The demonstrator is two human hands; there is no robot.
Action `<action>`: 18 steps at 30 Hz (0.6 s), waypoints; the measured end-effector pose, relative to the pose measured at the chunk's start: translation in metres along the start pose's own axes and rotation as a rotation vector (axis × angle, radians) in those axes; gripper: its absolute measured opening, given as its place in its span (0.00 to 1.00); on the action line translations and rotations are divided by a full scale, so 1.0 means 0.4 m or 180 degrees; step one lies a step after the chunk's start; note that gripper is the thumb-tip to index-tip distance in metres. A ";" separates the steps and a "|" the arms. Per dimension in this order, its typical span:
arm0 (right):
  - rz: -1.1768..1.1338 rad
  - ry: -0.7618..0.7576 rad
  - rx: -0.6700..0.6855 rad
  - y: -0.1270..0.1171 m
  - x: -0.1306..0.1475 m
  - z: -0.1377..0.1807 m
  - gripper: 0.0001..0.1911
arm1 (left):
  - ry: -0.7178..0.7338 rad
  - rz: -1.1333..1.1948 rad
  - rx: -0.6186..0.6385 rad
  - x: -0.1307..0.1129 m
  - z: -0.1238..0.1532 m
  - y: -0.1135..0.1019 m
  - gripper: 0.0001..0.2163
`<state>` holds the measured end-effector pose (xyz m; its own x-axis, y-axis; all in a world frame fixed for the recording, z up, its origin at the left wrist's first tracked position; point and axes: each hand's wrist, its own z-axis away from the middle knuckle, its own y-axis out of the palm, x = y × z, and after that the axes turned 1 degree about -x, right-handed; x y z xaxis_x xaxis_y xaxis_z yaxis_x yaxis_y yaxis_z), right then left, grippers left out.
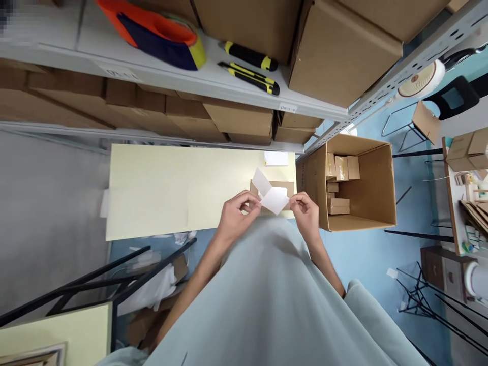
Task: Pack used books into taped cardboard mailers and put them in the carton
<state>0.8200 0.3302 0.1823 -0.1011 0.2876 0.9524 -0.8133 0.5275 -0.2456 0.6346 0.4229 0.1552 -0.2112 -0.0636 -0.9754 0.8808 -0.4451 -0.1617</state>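
Note:
Close in front of my body, a small white sheet of paper [275, 201] is stretched between my two hands, with a flap [261, 180] standing up at its upper left. My left hand [238, 211] is closed, thumb and fingers pinching its left corner. At the opposite corner, my right hand [305, 211] pinches the edge between thumb and fingertips. Whether the flap is a fold or a separate layer, I cannot tell. Beneath the paper lies a flat brown cardboard box [290, 188], partly hidden. A white pad or small box [276, 158] lies just beyond it on the pale yellow table [152, 188].
Right of the table stands a large open carton [358, 141] with several small boxes inside. Shelves [324, 96] above hold brown boxes, an orange and blue tape dispenser [152, 35] and two box cutters [251, 76]. Black table legs [152, 274] are at lower left.

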 end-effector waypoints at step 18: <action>-0.0250 0.0639 -0.1115 -0.046 -0.032 -0.005 0.20 | -0.0733 -0.1316 -0.1470 0.206 -0.156 -0.301 0.08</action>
<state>0.8375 0.3186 0.1743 0.0955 0.3677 0.9250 -0.5663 0.7843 -0.2533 0.5376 0.5268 0.0850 -0.6112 -0.1820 -0.7703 0.7880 -0.0485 -0.6137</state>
